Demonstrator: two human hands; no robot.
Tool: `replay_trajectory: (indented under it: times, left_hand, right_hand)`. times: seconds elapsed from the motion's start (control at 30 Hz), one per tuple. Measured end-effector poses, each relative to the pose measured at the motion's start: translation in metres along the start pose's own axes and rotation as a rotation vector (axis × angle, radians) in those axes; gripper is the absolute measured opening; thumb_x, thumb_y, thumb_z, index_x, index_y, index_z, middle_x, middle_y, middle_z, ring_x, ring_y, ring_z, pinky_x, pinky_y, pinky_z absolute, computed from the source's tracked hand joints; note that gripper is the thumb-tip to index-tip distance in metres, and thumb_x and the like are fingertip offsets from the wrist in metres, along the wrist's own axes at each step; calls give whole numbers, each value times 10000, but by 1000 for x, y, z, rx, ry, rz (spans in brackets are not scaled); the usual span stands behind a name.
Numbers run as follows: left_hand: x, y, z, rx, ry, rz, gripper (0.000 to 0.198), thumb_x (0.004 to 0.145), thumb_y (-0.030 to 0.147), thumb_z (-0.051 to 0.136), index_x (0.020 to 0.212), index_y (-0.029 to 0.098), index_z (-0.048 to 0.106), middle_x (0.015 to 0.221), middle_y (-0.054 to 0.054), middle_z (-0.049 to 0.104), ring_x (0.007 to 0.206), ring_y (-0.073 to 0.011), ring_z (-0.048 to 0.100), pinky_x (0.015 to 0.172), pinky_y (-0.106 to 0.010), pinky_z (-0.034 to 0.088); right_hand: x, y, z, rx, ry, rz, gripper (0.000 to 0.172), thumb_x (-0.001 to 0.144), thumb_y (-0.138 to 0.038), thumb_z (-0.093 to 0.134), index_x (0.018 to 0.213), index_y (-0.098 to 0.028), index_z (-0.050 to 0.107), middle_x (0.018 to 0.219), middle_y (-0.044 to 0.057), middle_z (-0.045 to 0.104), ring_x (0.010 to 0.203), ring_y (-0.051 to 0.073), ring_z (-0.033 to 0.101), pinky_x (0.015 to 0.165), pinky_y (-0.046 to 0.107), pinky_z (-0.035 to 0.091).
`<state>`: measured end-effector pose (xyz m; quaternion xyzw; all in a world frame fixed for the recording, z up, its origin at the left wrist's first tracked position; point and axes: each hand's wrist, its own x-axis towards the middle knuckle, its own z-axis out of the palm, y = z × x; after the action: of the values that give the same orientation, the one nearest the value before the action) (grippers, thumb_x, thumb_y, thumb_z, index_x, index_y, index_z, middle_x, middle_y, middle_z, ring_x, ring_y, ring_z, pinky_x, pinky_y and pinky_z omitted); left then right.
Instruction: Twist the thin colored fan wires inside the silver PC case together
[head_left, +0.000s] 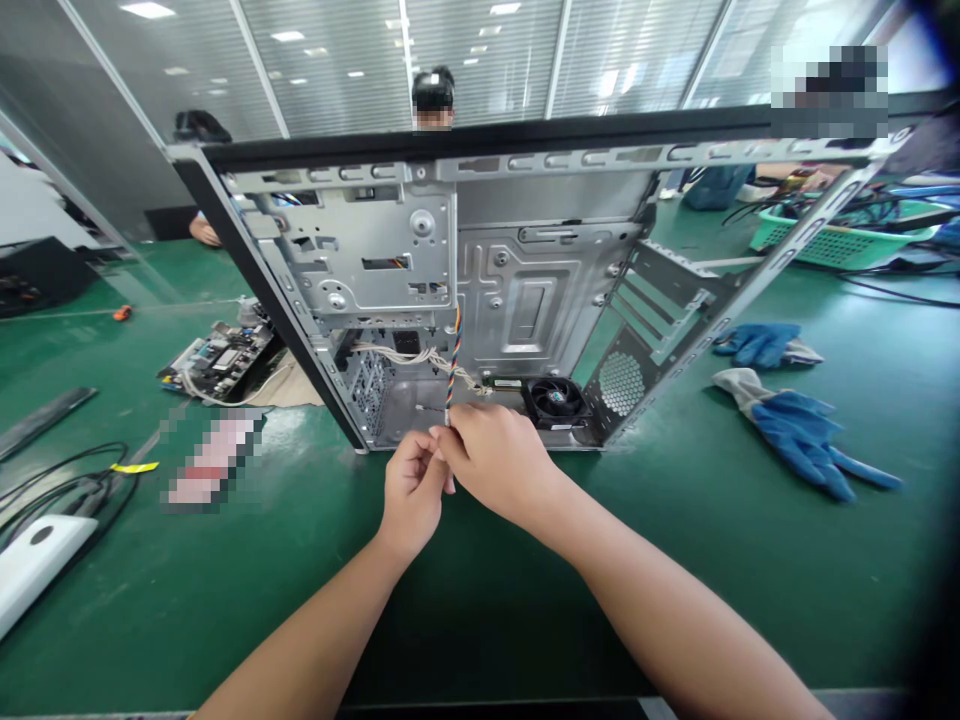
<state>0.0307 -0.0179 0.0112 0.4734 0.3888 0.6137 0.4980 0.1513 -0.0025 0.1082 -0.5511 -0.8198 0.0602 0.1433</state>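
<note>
An open metal computer case (390, 250) stands upright on the green table. A twisted multicoloured cable (453, 360) hangs from its drive cage down to my hands. My right hand (491, 445) pinches the cable's lower end at the front edge of the case. Touching it at the fingertips, my left hand (414, 485) is closed too; what lies between its fingers is hidden. White cables (405, 355) run across the inside. A black fan (556, 400) lies on the case floor at the right, with a memory stick (504, 383) beside it.
Blue gloves (802, 430) lie on the green table (675, 620) at the right, below a green basket (847, 242) of cables. On the left are a circuit board (225, 355), black cables, and a white device (41, 560). People are behind the case.
</note>
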Motion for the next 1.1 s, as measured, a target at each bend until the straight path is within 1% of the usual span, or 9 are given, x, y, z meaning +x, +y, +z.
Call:
replay_trajectory:
  times: [0.13, 0.3, 0.4, 0.57, 0.73, 0.87, 1.1]
  left_hand:
    - [1, 0, 1, -34, 13, 3, 224, 826, 331, 666, 807, 177, 504, 635, 51, 539, 472, -55, 494, 479, -180, 406]
    - [0, 1, 0, -18, -26, 23, 197, 871, 313, 613, 789, 172, 503, 597, 56, 523, 479, -51, 486, 481, -168, 380]
    - [0, 2, 0, -21, -50, 27, 197, 899, 313, 573, 783, 172, 498, 588, 56, 522, 481, -50, 480, 481, -167, 362]
    - [0, 1, 0, -6, -49, 17, 223, 911, 332, 553, 771, 176, 477, 570, 55, 518, 479, -58, 476, 478, -176, 341]
    - [0, 2, 0, 42, -50, 43, 217, 928, 326, 527, 778, 174, 490, 567, 52, 515, 491, -58, 467, 505, -178, 352]
    - [-1, 3, -1, 63, -40, 60, 216, 926, 324, 531, 776, 173, 495, 562, 51, 520, 492, -59, 467, 512, -178, 362]
    - [0, 2, 0, 47, -34, 63, 182, 892, 304, 584, 790, 175, 505, 573, 52, 528, 487, -65, 491, 492, -174, 381]
  right_hand:
    - [0, 0, -1, -2, -9, 5, 296, 943, -327, 407, 894, -163, 649, 771, 67, 682, 671, 191, 640, 562, 279, 355]
    - [-1, -1, -2, 5, -9, -5, 290, 943, -327, 406, 915, -167, 645, 770, 62, 676, 671, 189, 634, 561, 279, 350]
    - [-1, -1, -3, 12, -8, -5, 280, 939, -332, 414, 915, -172, 643, 757, 54, 669, 660, 182, 625, 552, 275, 330]
    - [-1, 0, -1, 35, 4, -7, 252, 926, -335, 440, 888, -180, 635, 745, 39, 662, 637, 166, 602, 537, 271, 286]
    - [-1, 1, -2, 83, 33, -1, 218, 900, -331, 479, 842, -178, 623, 753, 33, 661, 640, 159, 591, 523, 272, 251]
    - [-3, 1, -4, 130, 16, -3, 214, 899, -317, 479, 802, -176, 606, 734, 24, 658, 625, 140, 578, 519, 264, 246]
    - [-2, 0, -2, 85, 28, 15, 229, 904, -314, 463, 809, -174, 617, 730, 32, 658, 624, 154, 585, 515, 277, 237]
